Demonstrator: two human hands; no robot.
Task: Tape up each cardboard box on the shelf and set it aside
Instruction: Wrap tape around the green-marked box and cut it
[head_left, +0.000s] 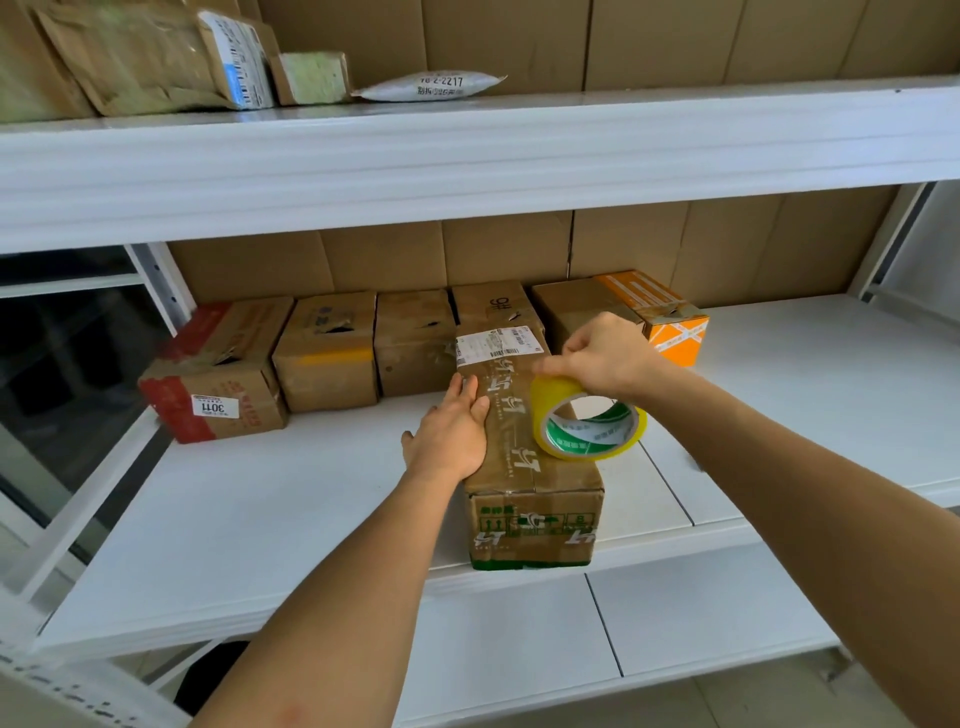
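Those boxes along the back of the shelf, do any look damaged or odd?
Yes. Several look battered: the red-edged box, the box beside it and the next one each have a ragged hole torn in the top. The orange box at the right end is torn at its top corner.

**Brown boxes, white shelf, yellow tape**

The long box (524, 441) in the middle is brown with white marks on top, a white label at its far end and green print on its near end. The tape roll (589, 423) on it is yellow, and green and white inside. The shelf (260, 509) is white. At the far left sits a brown box with red edges (215, 371). At the far right sits an orange and white box (662, 314).
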